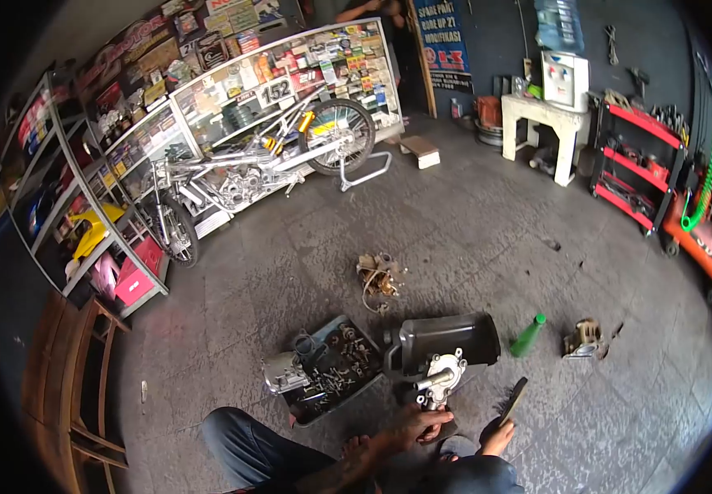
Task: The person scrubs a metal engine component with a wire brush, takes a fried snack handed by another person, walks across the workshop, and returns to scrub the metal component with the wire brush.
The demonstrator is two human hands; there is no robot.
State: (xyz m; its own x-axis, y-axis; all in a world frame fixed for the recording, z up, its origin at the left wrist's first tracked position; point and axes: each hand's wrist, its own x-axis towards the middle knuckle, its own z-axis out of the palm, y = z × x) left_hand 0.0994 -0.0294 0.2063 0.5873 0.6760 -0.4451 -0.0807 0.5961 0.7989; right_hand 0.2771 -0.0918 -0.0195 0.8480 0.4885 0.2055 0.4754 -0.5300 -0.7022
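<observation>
My left hand [423,426] is closed around the lower end of a silvery metal engine part [445,375] with a short pipe stub and bolt lugs. It holds the part up in front of a black plastic basin [488,328]. Off to the right, my right hand [497,439] grips the handle of a brush [514,401], whose dark bristles face left. Brush and metal part are apart. Left of the basin, a tray [294,409] holds many bolts and small parts, with a silver engine cover [285,373] resting on its left edge.
A green bottle [527,337] stands right of the basin, near a dirty engine block [584,338]. Beyond the basin lies another grimy engine part [379,275]. A wooden bench [84,370] is at left, a stripped motorcycle [249,169] behind, a red tool cart [637,165] at right.
</observation>
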